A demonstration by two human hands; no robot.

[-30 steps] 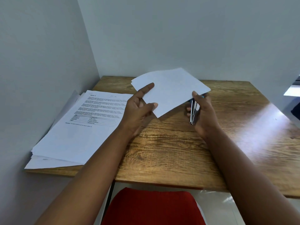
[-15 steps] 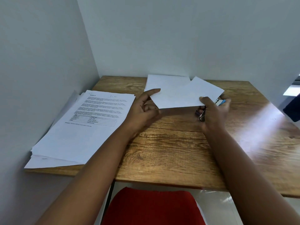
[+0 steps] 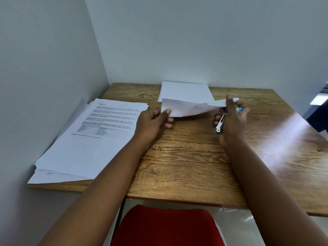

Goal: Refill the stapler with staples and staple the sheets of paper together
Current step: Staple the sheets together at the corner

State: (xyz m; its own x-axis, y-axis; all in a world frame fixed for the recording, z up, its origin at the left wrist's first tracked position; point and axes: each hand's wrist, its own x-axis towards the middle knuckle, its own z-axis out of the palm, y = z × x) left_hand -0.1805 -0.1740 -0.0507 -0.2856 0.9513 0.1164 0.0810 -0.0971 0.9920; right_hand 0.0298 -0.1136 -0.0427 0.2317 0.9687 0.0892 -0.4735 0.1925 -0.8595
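My left hand [image 3: 154, 121] pinches the near left corner of a set of white sheets [image 3: 188, 109] held just above the wooden table [image 3: 195, 157]. My right hand [image 3: 232, 118] grips a small stapler [image 3: 220, 124] with a silver body and a blue end, and its thumb presses the sheets' right corner. The sheets sag between the two hands with their underside showing. The stapler's jaws are hidden behind my fingers and the paper.
A pile of printed pages [image 3: 88, 139] lies on the left of the table against the wall. More white sheets [image 3: 185, 92] lie flat at the table's far edge. A red chair seat [image 3: 166, 226] shows below the near edge.
The held sheets have dropped from a raised, tilted pose to nearly flat over the table. Both hands moved down and slightly right, and the flat sheets at the back came into view.
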